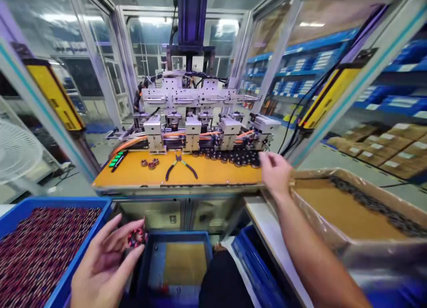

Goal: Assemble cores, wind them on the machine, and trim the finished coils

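- The left hand has its grip closed on a wound ring, pinched between thumb and fingertips; the ring is held up between the blue bin and the blue tray.
- The right hand has its fingers drawn together at the right end of the black round parts on the bench; whether that grip has anything in it, I cannot tell.
- To handle this well, I would keep the left pinch light and on the ring's outer edge, since the windings look easy to scuff.
- At the crowded black parts, the right fingertips should work on one piece at a time, coming from the outer end so that its neighbours are not knocked.
- The right forearm passes close to the cardboard box, so a raised elbow would help.
- Counted: one wound ring in the left hand; what look like three copper-coloured rings on the bench; one pair of pliers, handles spread toward the person.
- Four clamp blocks stand behind the bench's bare front, and two yellow units flank the machine.
- The black parts overlap, well over a dozen; the bin's contents are too many to count.
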`<state>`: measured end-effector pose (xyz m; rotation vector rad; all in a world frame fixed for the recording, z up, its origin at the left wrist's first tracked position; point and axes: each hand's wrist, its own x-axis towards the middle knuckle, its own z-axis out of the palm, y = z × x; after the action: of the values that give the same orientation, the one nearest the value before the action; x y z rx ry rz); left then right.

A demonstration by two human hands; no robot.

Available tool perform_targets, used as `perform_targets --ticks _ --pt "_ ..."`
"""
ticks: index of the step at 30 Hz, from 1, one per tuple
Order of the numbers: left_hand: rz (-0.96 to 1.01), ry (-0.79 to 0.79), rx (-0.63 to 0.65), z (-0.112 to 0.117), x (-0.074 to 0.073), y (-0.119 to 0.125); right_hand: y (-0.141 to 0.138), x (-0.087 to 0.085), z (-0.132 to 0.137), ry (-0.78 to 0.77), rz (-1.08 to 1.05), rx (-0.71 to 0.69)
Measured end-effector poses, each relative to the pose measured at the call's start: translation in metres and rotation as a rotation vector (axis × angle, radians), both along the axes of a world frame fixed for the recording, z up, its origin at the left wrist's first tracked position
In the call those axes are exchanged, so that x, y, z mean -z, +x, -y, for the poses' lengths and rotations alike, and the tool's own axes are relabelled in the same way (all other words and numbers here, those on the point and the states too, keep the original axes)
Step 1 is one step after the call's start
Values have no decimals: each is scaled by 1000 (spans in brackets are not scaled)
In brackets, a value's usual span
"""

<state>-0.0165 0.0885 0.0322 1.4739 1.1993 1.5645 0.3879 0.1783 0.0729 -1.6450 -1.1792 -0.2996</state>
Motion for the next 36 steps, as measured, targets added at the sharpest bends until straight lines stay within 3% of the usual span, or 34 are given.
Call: perform_targets --ticks 3,4,5,7,8,13,18,21,24,29,32,36 --pt "16 -9 38 45 -19 10 -92 -13 59 18 49 -469" --pt "34 -15 42 59 -21 13 -119 -18 82 52 100 -822" --pt "51 -16 46 73 -21 15 -143 -24 104 102 158 -1077" --pt "59 -20 35 98 -19 20 -175 -31 143 175 326 -1317" --pt "52 -23 21 110 -17 21 -185 -33 157 172 409 -1360" --pt "38 7 -15 147 -9 20 -192 -20 184 -80 599 -1332" --pt "35 28 36 155 -5 12 -187 -14 188 -261 542 -1426" --pt "129 -39 86 151 -5 14 -185 -17 193 -333 331 -1530" --pt "180 -84 120 141 -5 23 -181 -12 196 -361 123 -1548" --pt "149 -66 122 112 4 33 -167 12 197 -291 -41 -1519" --pt "115 -52 138 98 11 37 -161 26 189 -344 -193 -1567" --pt "94 13 58 89 17 44 -167 30 165 -513 -649 -1370"
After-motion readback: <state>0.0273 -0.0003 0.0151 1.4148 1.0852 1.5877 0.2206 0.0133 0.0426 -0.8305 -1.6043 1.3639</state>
